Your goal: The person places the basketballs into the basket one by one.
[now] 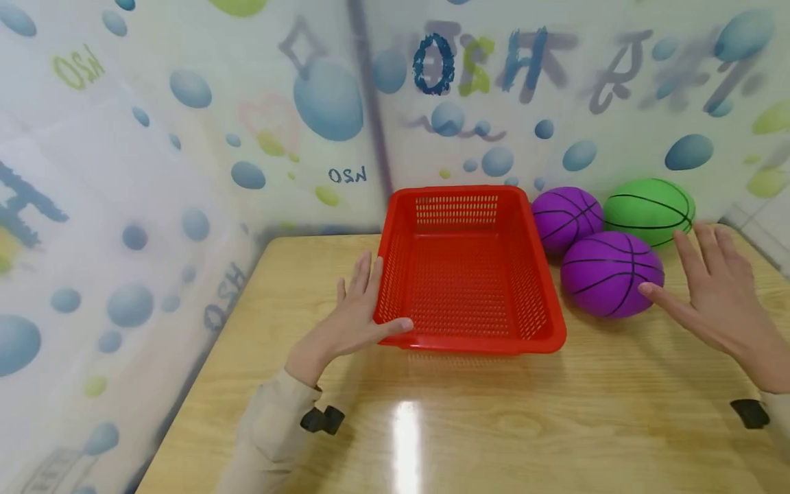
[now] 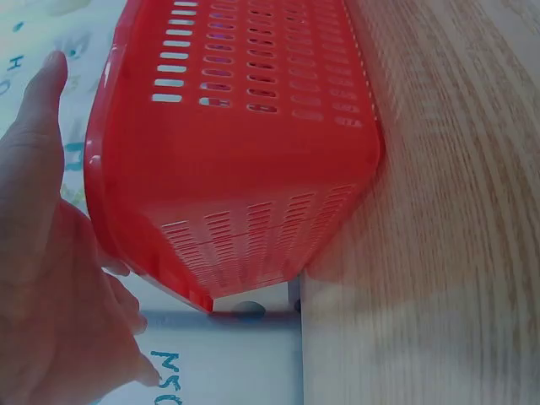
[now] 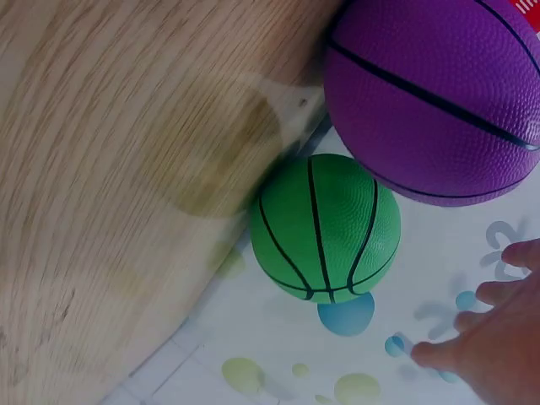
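Observation:
A red plastic basket with slotted walls stands on the wooden table, and nothing lies inside it. My left hand is at its front left corner, fingers extended along the left rim and thumb over the front rim. Whether the skin touches the rim, I cannot tell. To the right of the basket sit two purple balls, a nearer one and a farther one, beside a green ball. My right hand is spread in the air to the right of the nearer purple ball, holding nothing.
The wooden table reaches back to a white wall covering printed with blue and green drops and lettering. Another stretch of the covering closes off the left side. The balls stand close together near the back wall.

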Tool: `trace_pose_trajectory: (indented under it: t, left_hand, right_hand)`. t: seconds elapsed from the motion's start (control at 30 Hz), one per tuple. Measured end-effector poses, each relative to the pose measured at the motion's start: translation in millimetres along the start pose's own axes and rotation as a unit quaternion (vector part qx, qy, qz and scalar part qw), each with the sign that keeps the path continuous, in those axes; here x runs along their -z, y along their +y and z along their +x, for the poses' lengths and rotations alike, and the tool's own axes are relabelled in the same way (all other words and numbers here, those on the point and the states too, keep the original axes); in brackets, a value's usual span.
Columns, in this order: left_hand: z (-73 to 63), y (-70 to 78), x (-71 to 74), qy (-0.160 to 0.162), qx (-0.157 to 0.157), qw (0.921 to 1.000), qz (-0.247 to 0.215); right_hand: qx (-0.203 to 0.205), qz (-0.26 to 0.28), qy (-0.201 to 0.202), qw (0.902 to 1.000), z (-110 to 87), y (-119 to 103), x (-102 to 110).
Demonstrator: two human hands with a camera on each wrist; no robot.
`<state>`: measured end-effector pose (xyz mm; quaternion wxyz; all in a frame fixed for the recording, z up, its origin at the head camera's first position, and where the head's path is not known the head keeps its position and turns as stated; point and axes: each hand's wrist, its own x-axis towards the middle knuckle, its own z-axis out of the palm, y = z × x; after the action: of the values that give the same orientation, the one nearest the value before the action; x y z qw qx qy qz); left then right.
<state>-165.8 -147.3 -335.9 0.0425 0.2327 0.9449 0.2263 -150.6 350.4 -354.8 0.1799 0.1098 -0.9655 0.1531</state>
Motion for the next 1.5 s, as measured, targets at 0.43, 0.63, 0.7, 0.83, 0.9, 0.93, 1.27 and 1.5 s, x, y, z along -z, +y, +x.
trace_pose_trajectory:
  t: [0.43, 0.63, 0.7, 0.83, 0.9, 0.93, 1.27, 1.5]
  left_hand:
    - [5.6, -7.5, -8.1, -0.009, 0.024, 0.9985, -0.049]
    - [8.0, -6.6, -13.7, 0.001, 0.026, 0.9974, -0.067]
    - [7.5, -5.8, -14.8, 0.001, 0.028, 0.9967, -0.077]
    - [5.8, -4.7, -16.4, -0.001, 0.034, 0.9954, -0.090]
    - [5.2, -4.3, -16.9, -0.003, 0.035, 0.9951, -0.092]
    - [5.2, -4.0, -17.0, -0.001, 0.034, 0.9950, -0.094]
    - [5.6, -2.2, -17.1, 0.009, 0.039, 0.9928, -0.113]
    - [7.6, -3.6, -16.2, 0.006, 0.045, 0.9911, -0.125]
  right_hand:
    - [0.010, 0.131, -0.011, 0.9912, 31.0, -11.4, -21.7]
    - [0.010, 0.179, -0.011, 0.9837, 33.1, -17.2, -29.3]
    - [0.008, 0.184, -0.006, 0.9829, 31.2, -18.6, -30.6]
    - [0.009, 0.183, -0.003, 0.9831, 26.8, -22.1, -29.6]
    - [0.009, 0.178, 0.002, 0.9839, 24.8, -24.2, -26.8]
    - [0.007, 0.176, 0.006, 0.9844, 24.2, -25.4, -24.6]
    - [-0.016, 0.143, 0.026, 0.9893, 24.6, -40.2, 6.7]
    - [-0.036, 0.153, 0.034, 0.9870, 26.7, -53.5, 20.5]
